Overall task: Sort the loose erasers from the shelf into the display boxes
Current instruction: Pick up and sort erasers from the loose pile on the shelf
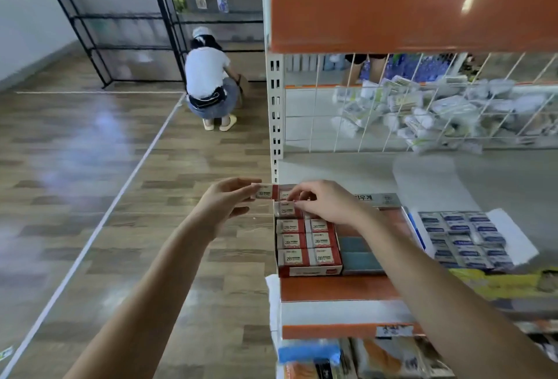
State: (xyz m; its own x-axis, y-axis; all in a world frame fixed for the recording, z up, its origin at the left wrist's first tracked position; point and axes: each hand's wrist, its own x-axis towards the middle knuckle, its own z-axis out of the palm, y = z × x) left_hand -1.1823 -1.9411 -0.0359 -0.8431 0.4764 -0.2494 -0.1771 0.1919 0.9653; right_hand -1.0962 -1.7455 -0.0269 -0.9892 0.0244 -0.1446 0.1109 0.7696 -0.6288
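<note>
Left hand (225,202), at frame centre just left of the shelf upright, is pinching a red-and-white eraser (265,191) between thumb and fingertips, holding it level in the air beside the shelf edge. Right hand (324,202), immediately right of it, is reaching over the back rows of the red display box (311,271); its fingers are curling down onto a second eraser (285,209) at the box's far left corner and appear to be pinching it, though the contact is partly hidden by the fingers themselves.

The red display box is sitting at the left end of the grey shelf (347,170), lower centre of frame, and is holding two columns of matching erasers, labels facing up. Just right of it, a second box with teal-grey contents (360,255) is lying alongside, touching or nearly so. Further right, a white tray of blue-labelled erasers (465,238) is resting on the same shelf, tilted in the frame.

Behind, at upper right, a white wire basket (392,113) is holding white packets. An orange panel (392,1) is filling the upper right corner. Below the shelf's orange front edge, packaged goods (362,357) are showing at the bottom.

At upper centre left, a person in a white shirt (208,76) is crouching on the wood-pattern floor (90,197) beside a black wire rack (120,31).
</note>
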